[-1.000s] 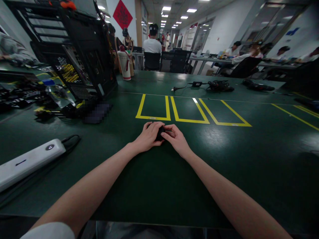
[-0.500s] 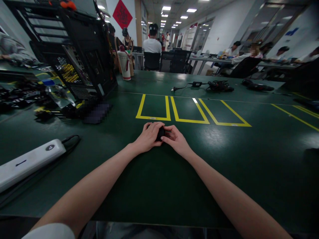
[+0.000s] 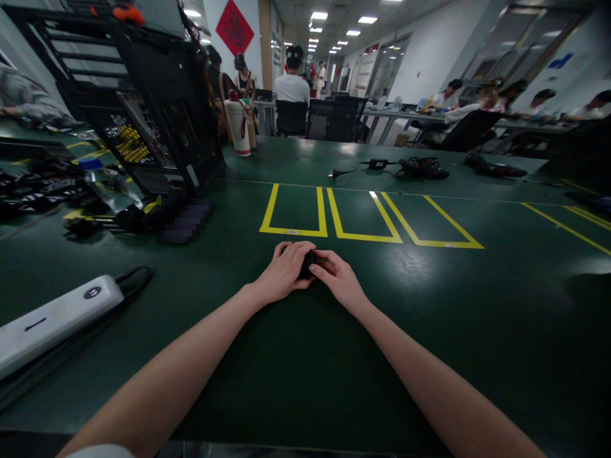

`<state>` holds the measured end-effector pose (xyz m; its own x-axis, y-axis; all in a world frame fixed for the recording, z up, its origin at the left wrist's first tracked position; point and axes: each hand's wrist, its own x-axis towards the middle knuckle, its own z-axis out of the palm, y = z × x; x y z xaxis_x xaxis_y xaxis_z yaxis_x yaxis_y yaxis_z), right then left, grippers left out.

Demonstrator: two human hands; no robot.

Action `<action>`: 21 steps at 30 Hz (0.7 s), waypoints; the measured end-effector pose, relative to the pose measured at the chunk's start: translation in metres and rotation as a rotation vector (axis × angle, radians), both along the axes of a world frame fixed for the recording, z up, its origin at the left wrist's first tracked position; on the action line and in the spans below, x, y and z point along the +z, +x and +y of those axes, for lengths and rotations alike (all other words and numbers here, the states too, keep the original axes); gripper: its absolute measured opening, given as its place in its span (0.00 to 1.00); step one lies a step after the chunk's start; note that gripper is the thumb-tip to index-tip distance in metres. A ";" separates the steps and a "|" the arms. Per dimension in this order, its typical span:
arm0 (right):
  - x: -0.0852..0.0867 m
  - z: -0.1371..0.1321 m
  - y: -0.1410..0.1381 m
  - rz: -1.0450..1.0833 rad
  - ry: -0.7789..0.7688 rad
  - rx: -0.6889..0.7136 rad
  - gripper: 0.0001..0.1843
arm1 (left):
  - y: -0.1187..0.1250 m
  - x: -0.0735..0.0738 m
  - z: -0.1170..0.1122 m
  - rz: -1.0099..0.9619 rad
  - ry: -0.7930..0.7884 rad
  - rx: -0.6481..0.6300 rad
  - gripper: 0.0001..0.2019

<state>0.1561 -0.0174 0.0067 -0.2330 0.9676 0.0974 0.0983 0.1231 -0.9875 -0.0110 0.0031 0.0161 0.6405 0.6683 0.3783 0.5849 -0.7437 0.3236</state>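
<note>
A small black object point(image 3: 308, 264) sits between my two hands over the green tabletop point(image 3: 305, 356); most of it is covered and its kind does not show. My left hand point(image 3: 286, 270) is closed around its left side, fingers curled over the top. From the right, my right hand point(image 3: 337, 277) grips its edge with thumb and fingers pinched together. Just beyond my fingers lie yellow tape outlines point(image 3: 293, 232) on the table.
To the left stand a black open-frame case point(image 3: 162, 114), a clear bottle with blue cap point(image 3: 107, 187) and a white power bank-like device point(image 3: 60, 318). A paper cup point(image 3: 238, 127) and a coiled black cable with adapter point(image 3: 422, 168) are farther back. People sit at distant desks.
The whole view has tilted slightly, so the table and hands appear a little lower. Both hands keep the same hold on the black object.
</note>
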 end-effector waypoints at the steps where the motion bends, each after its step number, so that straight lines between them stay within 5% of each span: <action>1: 0.000 0.000 0.000 0.026 0.002 0.007 0.16 | 0.000 0.000 0.000 0.000 0.001 0.004 0.29; 8: 0.007 0.000 -0.001 0.073 -0.017 -0.010 0.11 | -0.001 0.002 0.002 -0.002 -0.046 -0.016 0.29; 21: 0.004 0.001 -0.001 0.086 -0.036 0.025 0.17 | 0.000 0.001 0.005 0.010 -0.046 -0.003 0.31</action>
<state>0.1555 -0.0160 0.0103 -0.2493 0.9648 0.0837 0.0104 0.0891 -0.9960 -0.0109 0.0082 0.0171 0.6462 0.6827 0.3409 0.5857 -0.7301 0.3520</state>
